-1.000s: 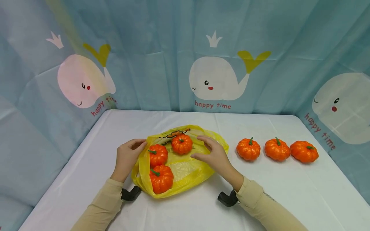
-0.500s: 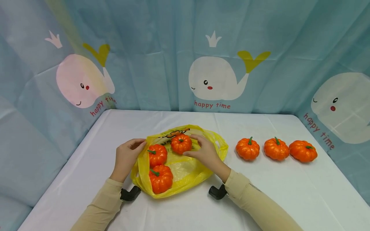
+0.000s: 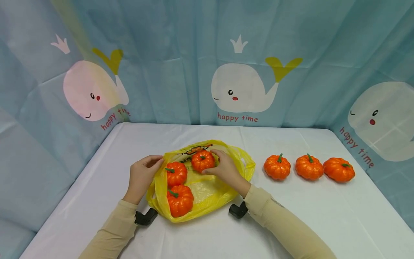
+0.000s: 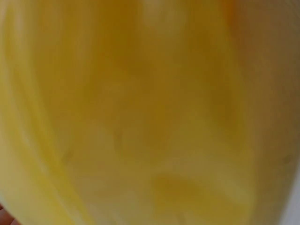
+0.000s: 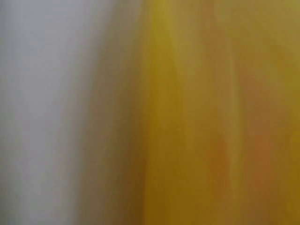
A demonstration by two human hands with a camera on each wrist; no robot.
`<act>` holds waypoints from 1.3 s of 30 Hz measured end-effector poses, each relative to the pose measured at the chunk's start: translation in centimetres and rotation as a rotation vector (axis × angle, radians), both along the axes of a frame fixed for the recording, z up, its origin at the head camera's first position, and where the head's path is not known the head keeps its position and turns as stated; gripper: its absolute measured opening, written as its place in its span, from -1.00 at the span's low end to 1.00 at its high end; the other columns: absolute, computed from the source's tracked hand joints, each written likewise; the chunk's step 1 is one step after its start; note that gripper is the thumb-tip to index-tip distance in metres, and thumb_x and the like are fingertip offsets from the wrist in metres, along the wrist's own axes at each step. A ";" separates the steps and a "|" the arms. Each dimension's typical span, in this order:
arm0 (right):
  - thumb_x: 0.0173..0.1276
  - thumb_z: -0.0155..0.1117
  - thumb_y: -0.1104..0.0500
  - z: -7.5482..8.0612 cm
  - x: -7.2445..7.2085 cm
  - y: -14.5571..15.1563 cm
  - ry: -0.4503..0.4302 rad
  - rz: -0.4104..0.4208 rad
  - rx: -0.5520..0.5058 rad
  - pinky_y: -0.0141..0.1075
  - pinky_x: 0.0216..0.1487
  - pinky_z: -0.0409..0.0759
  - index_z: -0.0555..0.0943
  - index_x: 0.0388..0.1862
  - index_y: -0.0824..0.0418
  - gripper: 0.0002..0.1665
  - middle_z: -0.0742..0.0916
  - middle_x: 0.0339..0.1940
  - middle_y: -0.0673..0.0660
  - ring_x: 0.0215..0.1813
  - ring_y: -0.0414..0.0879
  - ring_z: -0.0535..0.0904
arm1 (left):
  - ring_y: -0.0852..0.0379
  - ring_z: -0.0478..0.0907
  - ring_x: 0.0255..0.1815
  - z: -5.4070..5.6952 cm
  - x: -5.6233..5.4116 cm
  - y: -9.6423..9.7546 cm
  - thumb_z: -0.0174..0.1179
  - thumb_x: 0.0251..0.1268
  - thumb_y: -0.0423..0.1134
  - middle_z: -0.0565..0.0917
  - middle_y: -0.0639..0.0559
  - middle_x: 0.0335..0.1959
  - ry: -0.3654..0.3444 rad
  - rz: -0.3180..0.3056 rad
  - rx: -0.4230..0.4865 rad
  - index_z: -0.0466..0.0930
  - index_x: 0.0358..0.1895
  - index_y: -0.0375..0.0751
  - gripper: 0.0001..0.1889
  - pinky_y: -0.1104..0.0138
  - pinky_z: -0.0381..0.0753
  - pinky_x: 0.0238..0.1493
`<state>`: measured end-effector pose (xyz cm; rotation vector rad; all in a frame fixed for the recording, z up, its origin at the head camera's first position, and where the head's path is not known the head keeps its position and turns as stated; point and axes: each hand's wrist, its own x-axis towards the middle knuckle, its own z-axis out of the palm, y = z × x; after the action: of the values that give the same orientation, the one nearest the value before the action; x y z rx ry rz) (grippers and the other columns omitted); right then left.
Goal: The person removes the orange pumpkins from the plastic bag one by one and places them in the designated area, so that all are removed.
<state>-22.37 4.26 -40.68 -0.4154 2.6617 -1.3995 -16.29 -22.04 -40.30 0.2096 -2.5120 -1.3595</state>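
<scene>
A yellow plastic bag lies on the table with its mouth spread, and several small orange pumpkins with green stems are in view. Inside the bag are a front pumpkin, a middle pumpkin and a back pumpkin. My left hand pinches the bag's left rim. My right hand reaches into the bag, its thumb and fingers around the right side of the back pumpkin. Both wrist views are blurred and filled mostly by the yellow bag.
Three more pumpkins stand in a row on the table's right: a left one, a middle one and a right one. A blue curtain with whale prints hangs around the white-covered table.
My right hand has moved left, from open above the bag to the back pumpkin, closing its thumb and fingers on it. The left hand has kept its place at the rim.
</scene>
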 end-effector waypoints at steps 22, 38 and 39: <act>0.02 0.64 0.16 -0.4 -0.7 -1.2 -0.074 -0.036 -0.013 0.03 0.50 0.35 0.36 0.44 0.32 0.02 0.46 0.47 0.29 0.48 0.19 0.37 | -0.05 0.69 -0.01 -0.1 0.0 0.0 0.23 0.41 -0.10 0.76 -0.17 -0.01 0.013 0.003 -0.019 0.73 0.02 -0.23 -0.70 0.67 0.59 -0.09; 0.03 0.62 0.21 -0.9 -0.8 -1.3 -0.057 -0.044 -0.011 0.04 0.48 0.37 0.38 0.42 0.32 -0.03 0.48 0.44 0.29 0.44 0.19 0.40 | -0.05 0.69 -0.01 -0.2 -0.1 -0.1 0.24 0.40 -0.10 0.76 -0.18 -0.01 0.027 -0.002 -0.018 0.73 0.01 -0.24 -0.69 0.63 0.61 -0.08; 0.03 0.62 0.21 -0.9 -0.7 -1.3 -0.055 -0.042 -0.012 0.05 0.48 0.37 0.38 0.42 0.32 -0.03 0.49 0.43 0.29 0.43 0.19 0.41 | -0.05 0.69 -0.01 -0.2 -0.1 -0.1 0.24 0.40 -0.10 0.76 -0.18 -0.01 0.025 -0.001 -0.019 0.73 0.01 -0.23 -0.69 0.62 0.62 -0.07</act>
<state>-23.03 3.00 -41.61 -0.3195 2.6344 -1.4185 -16.41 -22.13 -40.52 0.1866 -2.5042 -1.3297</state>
